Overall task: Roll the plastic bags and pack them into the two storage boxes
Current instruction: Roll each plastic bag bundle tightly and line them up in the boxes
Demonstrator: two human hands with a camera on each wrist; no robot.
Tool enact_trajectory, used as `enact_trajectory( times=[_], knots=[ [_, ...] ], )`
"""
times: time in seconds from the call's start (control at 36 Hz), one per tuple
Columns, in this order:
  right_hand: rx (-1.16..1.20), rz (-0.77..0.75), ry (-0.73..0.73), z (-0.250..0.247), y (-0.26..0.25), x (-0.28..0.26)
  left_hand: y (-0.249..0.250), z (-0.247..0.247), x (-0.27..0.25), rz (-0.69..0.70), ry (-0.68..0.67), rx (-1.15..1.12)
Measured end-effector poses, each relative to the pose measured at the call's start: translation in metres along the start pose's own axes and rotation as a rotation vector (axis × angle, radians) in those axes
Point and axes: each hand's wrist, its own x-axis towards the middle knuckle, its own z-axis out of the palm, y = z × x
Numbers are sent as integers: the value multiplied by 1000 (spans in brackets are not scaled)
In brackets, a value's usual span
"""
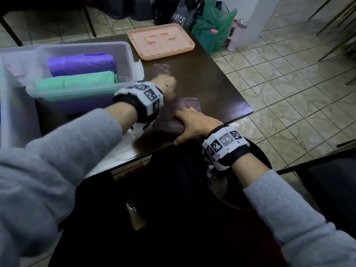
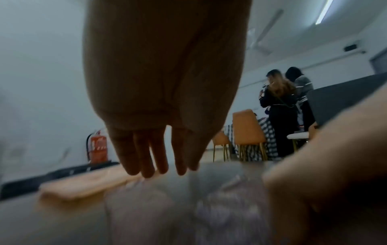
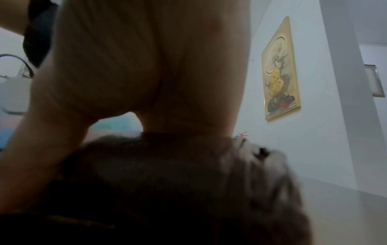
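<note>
Where the work sits: I see a dark translucent plastic bag [image 1: 181, 114] lying on the dark tabletop [image 1: 215, 89], near its front edge, just right of the clear storage box [image 1: 81, 74].
Left hand [image 1: 167, 87]: I read it as flat on the far part of the bag with fingers straight, pressing and not gripping; the left wrist view shows the fingers [image 2: 146, 157] extended downward together.
Right hand [image 1: 192, 124]: it lies palm down over the rolled near end of the bag, fingers spread along the roll and thumb at the tabletop edge; I judge it pressing the roll and not clenched round it.
Box contents: a purple roll [image 1: 82, 63] and a green roll [image 1: 77, 81] already lie side by side in the box.
Second box: part of another clear box [image 1: 7, 105] shows at the far left; I cannot tell what it holds.
Pink lid [image 1: 160, 41]: lies flat at the far end of the tabletop, apart from the bag.
Handling, as I judge it: the film is very light, limp and slick, so it will slide on the polished surface and spring open if let go.
Where to hold: I would keep both palms across the width of the roll, then pinch it around its middle to lift.
</note>
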Motion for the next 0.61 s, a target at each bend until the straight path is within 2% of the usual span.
enact_trajectory(
  times=[0.06, 0.14, 0.42, 0.61],
  knots=[
    [-26, -5, 0, 2, -1, 0, -6, 16, 1, 17, -130, -25],
    [-55, -20, 21, 4, -2, -2, -15, 30, -1, 30, -201, -6],
    [2, -86, 105, -2, -9, 0, -29, 31, -8, 110, -148, -55],
    [-26, -101, 53, 1, -10, 3, -31, 33, -12, 80, -129, -129]
  ],
)
